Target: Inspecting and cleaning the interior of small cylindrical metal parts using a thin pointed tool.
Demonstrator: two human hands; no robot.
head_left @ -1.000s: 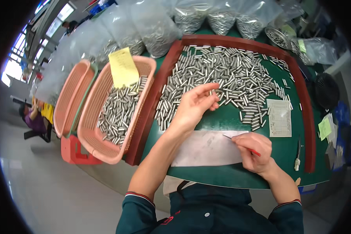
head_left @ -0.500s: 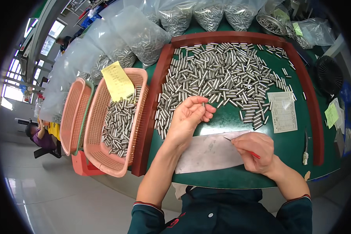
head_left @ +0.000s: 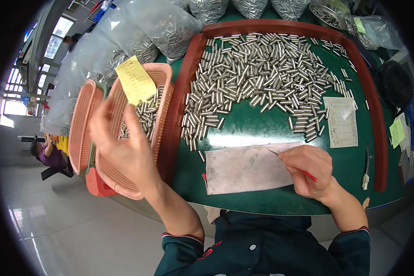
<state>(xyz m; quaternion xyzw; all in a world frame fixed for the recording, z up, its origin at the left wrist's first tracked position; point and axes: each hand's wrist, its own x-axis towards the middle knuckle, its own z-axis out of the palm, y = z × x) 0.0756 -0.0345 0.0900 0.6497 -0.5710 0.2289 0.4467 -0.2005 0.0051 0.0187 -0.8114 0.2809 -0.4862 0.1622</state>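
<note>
My left hand (head_left: pixel 126 154) hovers over the near part of a pink plastic basket (head_left: pixel 162 69), its fingers apart and smeared by motion. I see nothing held in it. Inside that basket lie short metal pins (head_left: pixel 147 115) beneath a yellow paper note (head_left: pixel 135 82); the hand hides part of them. My right hand (head_left: pixel 308 168) is closed round a thin pointed tool with a red handle (head_left: pixel 310 176), its tip pointing left above a pale stained cloth (head_left: pixel 244 172). Beyond the cloth, a wide heap of metal pins (head_left: pixel 257 76) covers the green tabletop (head_left: pixel 248 124).
A red-brown raised frame (head_left: pixel 271 25) borders the heap. At the right are a printed paper sheet (head_left: pixel 340 122), a slim tool (head_left: pixel 366 170) and a black fan (head_left: pixel 395 85). Bags of pins (head_left: pixel 172 34) stand behind. Another person (head_left: pixel 53 152) sits far left.
My left hand has swung left from above the cloth to over the basket. It held a small metal pin before; its fingers are now spread. My right hand keeps the pointed tool.
</note>
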